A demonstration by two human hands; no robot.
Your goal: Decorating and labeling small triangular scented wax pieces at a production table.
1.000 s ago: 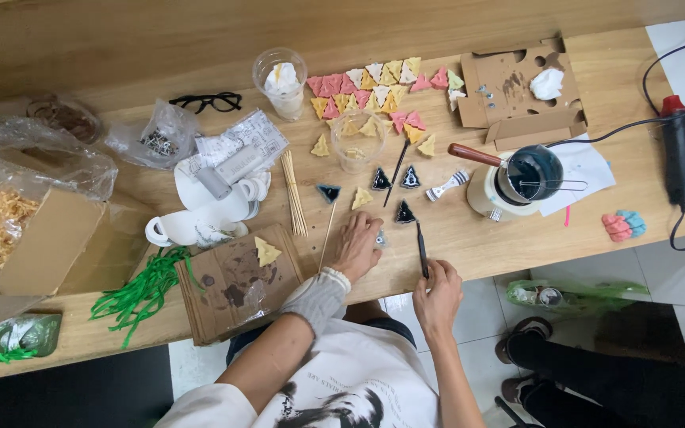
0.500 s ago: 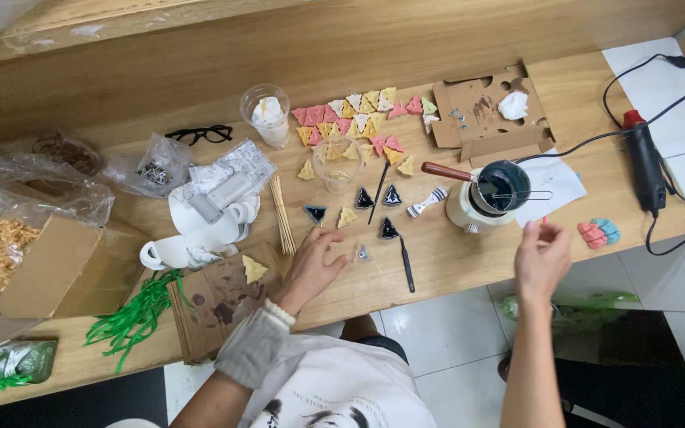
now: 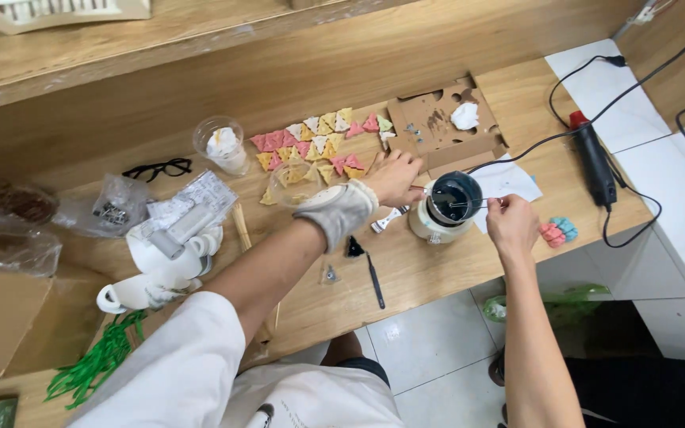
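Right hand pinched shut on a thin metal rod or tweezer-like tool, tip reaching left over the mouth of the small dark-filled pot — long axis of the tool roughly level, running from the fingers into the pot. Left hand, wrist in a grey cuff, curled at the pot's far-left rim, seemingly steadying it or holding something thin there; exact grip cannot be told. Pot between both hands, near the worktop's front edge toward its right end; right hand on its right, left hand on its upper left, both about touching. Just left of the pot: a small white-and-metal clip, a black triangular piece, a dark pen-like stick lying along the front edge. Behind the left hand: a spread of pink, yellow and white triangular pieces, a clear plastic cup. Cardboard tray toward the back right, black heat tool with cable at the right edge, pink-and-blue lumps near the front right corner. Far left — black glasses, white cups, green strands.
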